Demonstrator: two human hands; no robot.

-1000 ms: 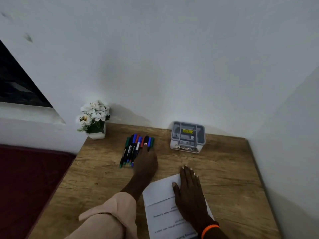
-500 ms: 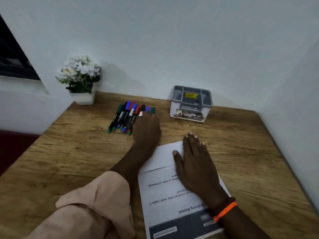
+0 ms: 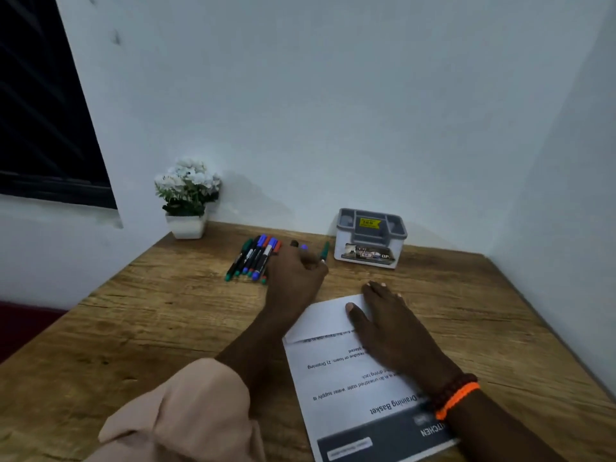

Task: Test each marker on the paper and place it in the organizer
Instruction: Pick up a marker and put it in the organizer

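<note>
Several markers (image 3: 255, 256) with blue, green, red and black caps lie side by side on the wooden desk (image 3: 150, 321). My left hand (image 3: 295, 278) sits just right of them, closed around a green-capped marker (image 3: 324, 252) whose cap end sticks out beyond my fingers. A blue cap shows beside my knuckles. My right hand (image 3: 390, 325) lies flat, fingers spread, on the printed paper (image 3: 336, 388). The grey and white organizer (image 3: 370, 238) stands near the wall, right of my left hand.
A white pot of white flowers (image 3: 187, 198) stands in the desk's far left corner. White walls close the desk at the back and right. A dark window (image 3: 43, 121) is at the left. A dark red surface lies beyond the desk's left edge.
My left hand has closed on the green marker and pulled it right, away from the row. The head camera has shifted. My right hand stays on the paper.
</note>
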